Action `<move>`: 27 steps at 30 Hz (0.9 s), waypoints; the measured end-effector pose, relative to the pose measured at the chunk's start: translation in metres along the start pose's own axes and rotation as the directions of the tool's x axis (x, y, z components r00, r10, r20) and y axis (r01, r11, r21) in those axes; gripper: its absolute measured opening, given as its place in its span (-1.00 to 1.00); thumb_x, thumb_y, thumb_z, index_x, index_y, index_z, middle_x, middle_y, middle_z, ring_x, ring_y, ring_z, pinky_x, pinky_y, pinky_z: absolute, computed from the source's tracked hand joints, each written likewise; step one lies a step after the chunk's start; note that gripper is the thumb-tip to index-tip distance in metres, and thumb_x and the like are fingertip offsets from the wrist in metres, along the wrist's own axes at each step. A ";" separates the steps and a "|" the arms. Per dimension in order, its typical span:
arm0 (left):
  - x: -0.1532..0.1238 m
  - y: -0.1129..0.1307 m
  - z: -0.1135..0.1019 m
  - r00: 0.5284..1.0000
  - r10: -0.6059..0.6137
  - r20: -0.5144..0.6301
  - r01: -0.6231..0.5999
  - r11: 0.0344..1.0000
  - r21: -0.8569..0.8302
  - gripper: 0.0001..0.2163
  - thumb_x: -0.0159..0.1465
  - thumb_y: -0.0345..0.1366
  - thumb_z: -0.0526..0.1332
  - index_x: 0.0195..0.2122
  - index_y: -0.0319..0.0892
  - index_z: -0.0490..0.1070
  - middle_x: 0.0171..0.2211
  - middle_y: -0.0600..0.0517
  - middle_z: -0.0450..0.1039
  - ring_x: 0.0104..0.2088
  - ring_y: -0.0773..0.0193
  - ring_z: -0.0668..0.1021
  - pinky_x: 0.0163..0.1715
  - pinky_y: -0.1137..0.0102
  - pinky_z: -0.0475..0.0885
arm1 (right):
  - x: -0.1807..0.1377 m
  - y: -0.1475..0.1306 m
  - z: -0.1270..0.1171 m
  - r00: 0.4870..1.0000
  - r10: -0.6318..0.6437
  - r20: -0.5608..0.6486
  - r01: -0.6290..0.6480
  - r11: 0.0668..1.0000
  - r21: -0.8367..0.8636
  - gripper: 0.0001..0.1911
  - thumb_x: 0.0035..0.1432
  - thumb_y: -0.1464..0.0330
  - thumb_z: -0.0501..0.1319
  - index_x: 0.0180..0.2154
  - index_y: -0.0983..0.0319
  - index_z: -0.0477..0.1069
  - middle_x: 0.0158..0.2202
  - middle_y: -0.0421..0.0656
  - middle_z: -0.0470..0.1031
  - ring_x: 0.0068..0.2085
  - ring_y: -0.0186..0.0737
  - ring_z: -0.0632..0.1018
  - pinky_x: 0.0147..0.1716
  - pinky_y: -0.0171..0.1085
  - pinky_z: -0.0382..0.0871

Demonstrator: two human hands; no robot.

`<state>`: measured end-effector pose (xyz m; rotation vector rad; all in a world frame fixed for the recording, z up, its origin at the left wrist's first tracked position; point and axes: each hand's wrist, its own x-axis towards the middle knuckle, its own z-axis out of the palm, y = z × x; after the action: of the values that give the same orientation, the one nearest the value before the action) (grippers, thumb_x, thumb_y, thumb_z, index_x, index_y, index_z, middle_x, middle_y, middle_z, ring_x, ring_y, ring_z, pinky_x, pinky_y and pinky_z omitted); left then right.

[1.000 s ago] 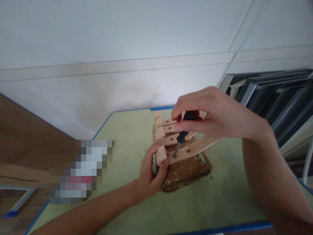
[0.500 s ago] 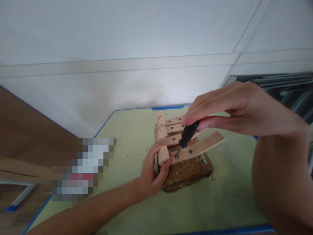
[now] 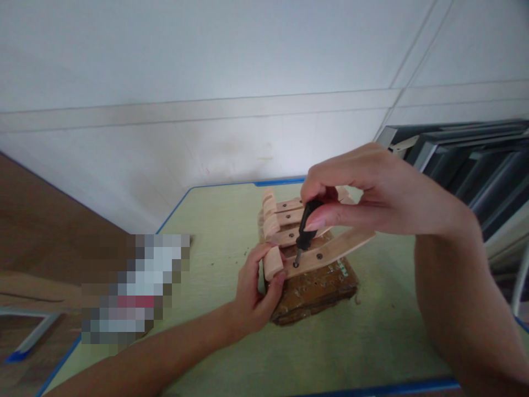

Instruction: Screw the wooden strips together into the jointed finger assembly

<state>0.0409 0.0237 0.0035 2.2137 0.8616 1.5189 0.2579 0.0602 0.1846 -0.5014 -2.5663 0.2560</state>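
Note:
My left hand (image 3: 259,292) is closed around the block-shaped end of the nearest wooden piece (image 3: 308,262), a pale curved strip with two dark screw holes. Gripped in my right hand (image 3: 343,193) is a screwdriver (image 3: 306,226) with a black handle. It leans slightly, and its metal tip meets the hole nearer the block end. The strip lies across a worn brown block (image 3: 314,295) wrapped in tape. Behind it several similar wooden pieces (image 3: 285,220) rest side by side, partly hidden by my right hand.
The pale green table (image 3: 219,237) has a blue edge and stands close to a white wall (image 3: 165,154). A pixelated object (image 3: 140,286) lies on the left side of the table. Dark framed panels (image 3: 467,165) lean at the right.
My right hand has shifted left and its fingers have curled further around the handle. The screwdriver is more upright, its tip still at the same hole. My left hand keeps its hold.

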 end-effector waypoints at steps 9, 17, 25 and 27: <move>-0.001 -0.002 0.000 1.000 -0.005 0.007 0.006 0.999 -0.034 -0.61 0.27 -0.42 0.12 0.12 -0.18 0.17 -0.19 -0.06 0.39 -0.18 0.20 0.47 -0.11 0.26 0.42 | 0.002 -0.004 0.007 0.988 0.110 -0.109 -0.135 0.956 -0.259 -0.59 0.19 0.31 0.12 -0.64 0.26 0.06 -0.68 -0.29 0.02 -0.61 -0.44 0.05 -0.52 -0.23 -0.18; -0.002 -0.003 0.000 1.000 0.001 -0.011 -0.001 0.999 0.033 -0.64 0.28 -0.39 0.13 0.11 -0.17 0.19 -0.17 -0.08 0.40 -0.13 0.15 0.50 -0.11 0.25 0.42 | 0.001 0.006 0.003 0.999 0.049 -0.013 -0.050 0.984 -0.171 -0.74 0.30 0.25 0.10 -0.33 0.28 0.42 -0.45 -0.23 0.39 -0.45 -0.41 0.31 -0.42 -0.31 0.11; -0.003 -0.006 -0.001 1.000 -0.006 -0.016 0.006 1.000 -0.010 -0.63 0.27 -0.40 0.14 0.11 -0.18 0.19 -0.13 -0.11 0.40 -0.07 0.11 0.48 -0.07 0.24 0.41 | -0.012 0.006 -0.014 0.999 0.041 0.035 -0.043 0.998 0.054 -0.78 0.28 0.37 0.11 -0.10 0.25 0.46 -0.12 -0.15 0.53 -0.14 -0.35 0.52 -0.23 -0.37 0.36; -0.003 -0.006 -0.001 1.000 0.001 -0.007 -0.001 1.000 -0.013 -0.62 0.27 -0.41 0.13 0.12 -0.19 0.18 -0.13 -0.11 0.39 -0.08 0.13 0.48 -0.08 0.25 0.41 | -0.012 0.007 -0.014 0.999 0.037 0.033 -0.039 0.997 0.068 -0.78 0.28 0.38 0.12 -0.11 0.27 0.48 -0.15 -0.16 0.54 -0.16 -0.38 0.53 -0.24 -0.40 0.36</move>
<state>0.0380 0.0262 -0.0014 2.2010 0.8503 1.5287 0.2766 0.0626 0.1891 -0.5245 -2.5712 0.3668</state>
